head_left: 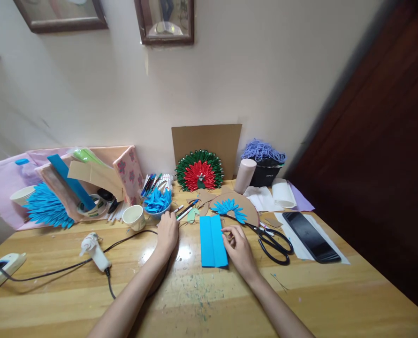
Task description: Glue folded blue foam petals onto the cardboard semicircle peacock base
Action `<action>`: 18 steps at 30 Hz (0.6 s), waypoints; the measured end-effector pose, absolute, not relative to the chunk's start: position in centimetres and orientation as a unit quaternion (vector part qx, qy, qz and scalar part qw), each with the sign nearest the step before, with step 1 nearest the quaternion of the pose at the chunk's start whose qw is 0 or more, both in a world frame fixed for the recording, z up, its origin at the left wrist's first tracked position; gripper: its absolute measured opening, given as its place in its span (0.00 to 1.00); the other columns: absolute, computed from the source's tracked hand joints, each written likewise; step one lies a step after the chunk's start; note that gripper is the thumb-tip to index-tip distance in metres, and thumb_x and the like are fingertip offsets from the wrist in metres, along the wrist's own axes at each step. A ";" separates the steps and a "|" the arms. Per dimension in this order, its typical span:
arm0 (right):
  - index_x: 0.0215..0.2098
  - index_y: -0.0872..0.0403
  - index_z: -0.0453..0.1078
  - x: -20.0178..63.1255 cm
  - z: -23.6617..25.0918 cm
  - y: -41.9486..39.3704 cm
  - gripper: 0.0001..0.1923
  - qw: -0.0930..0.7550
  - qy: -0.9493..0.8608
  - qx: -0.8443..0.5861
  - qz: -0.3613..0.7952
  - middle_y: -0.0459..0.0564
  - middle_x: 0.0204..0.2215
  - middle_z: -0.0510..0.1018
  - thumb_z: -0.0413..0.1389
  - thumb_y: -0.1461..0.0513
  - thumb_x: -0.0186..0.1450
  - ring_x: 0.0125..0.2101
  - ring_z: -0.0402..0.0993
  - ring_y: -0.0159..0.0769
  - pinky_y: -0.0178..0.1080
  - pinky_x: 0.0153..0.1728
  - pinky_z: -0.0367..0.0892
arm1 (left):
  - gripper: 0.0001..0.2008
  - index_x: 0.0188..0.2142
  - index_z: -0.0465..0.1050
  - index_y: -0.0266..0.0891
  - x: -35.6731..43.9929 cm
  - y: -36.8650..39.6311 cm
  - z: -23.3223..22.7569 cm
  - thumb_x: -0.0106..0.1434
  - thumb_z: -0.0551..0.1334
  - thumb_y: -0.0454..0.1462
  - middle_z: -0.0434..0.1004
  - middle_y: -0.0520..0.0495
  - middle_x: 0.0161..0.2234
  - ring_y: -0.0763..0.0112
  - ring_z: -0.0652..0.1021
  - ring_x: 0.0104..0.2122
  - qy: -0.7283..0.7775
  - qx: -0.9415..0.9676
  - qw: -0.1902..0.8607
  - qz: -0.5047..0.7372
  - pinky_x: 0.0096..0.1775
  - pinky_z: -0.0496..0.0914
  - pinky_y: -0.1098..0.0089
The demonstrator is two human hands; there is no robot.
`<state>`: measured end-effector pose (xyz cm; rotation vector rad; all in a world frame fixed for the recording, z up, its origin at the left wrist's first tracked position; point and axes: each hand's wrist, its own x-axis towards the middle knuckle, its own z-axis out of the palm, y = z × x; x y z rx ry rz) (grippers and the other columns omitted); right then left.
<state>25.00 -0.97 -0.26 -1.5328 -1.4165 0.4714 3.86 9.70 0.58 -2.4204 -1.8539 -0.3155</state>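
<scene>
A creased sheet of blue paper lies upright in front of me, with a fold line down its length. My right hand is at its right edge, thumb and fingers closed on the paper there. My left hand rests on the table just in front of a bowl heaped with blue petals. Its fingers are drawn together and pointing down; whatever they hold is hidden. Between the hands, a little further back, are several markers. Behind the blue paper, blue petals form a fan on a cardboard disc.
Black-handled scissors and a phone lie to the right. A glue gun with its cable, a paper cup and a power strip are on the left. A red-green peacock craft leans on cardboard at the back.
</scene>
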 end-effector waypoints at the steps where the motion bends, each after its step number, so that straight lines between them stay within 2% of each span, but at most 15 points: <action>1: 0.36 0.53 0.67 24.9 -0.1 -1.0 0.09 0.482 -0.581 -0.627 0.192 0.52 0.35 0.69 0.47 0.60 0.63 0.31 0.68 0.37 0.38 0.32 0.66 | 0.08 0.38 0.65 0.34 3.7 9.4 0.6 0.62 0.51 0.35 0.66 0.40 0.38 0.60 0.67 0.39 -0.603 -0.789 0.040 -0.110 0.37 0.64 0.65; 6: 0.35 0.53 0.67 25.8 0.6 -0.7 0.10 0.466 -0.604 -0.626 0.163 0.52 0.34 0.70 0.44 0.61 0.64 0.34 0.68 0.38 0.38 0.34 0.65 | 0.10 0.38 0.66 0.35 3.3 7.5 1.0 0.63 0.48 0.34 0.67 0.41 0.36 0.61 0.69 0.37 -0.560 -0.814 0.028 -0.155 0.38 0.64 0.64; 9: 0.34 0.53 0.67 29.1 0.7 -0.1 0.11 0.432 -0.613 -0.656 0.087 0.52 0.32 0.72 0.43 0.63 0.64 0.37 0.67 0.41 0.42 0.39 0.63 | 0.11 0.36 0.67 0.36 4.5 6.2 1.4 0.63 0.47 0.34 0.68 0.41 0.35 0.62 0.70 0.37 -0.490 -0.850 -0.013 -0.192 0.38 0.65 0.64; 13: 0.35 0.55 0.69 35.4 -0.4 0.2 0.10 0.420 -0.493 -0.761 -0.028 0.55 0.35 0.70 0.46 0.63 0.60 0.37 0.66 0.42 0.44 0.40 0.62 | 0.11 0.39 0.67 0.38 8.3 4.0 3.4 0.64 0.47 0.33 0.70 0.42 0.37 0.64 0.71 0.38 -0.371 -0.890 -0.087 -0.250 0.39 0.66 0.64; 18: 0.29 0.55 0.71 39.3 -1.6 0.4 0.09 0.335 -0.537 -0.772 0.058 0.52 0.29 0.74 0.49 0.64 0.58 0.33 0.67 0.41 0.42 0.38 0.60 | 0.12 0.42 0.68 0.42 13.0 -0.4 10.1 0.64 0.49 0.34 0.71 0.43 0.37 0.66 0.72 0.38 -0.244 -0.884 -0.203 -0.344 0.38 0.68 0.65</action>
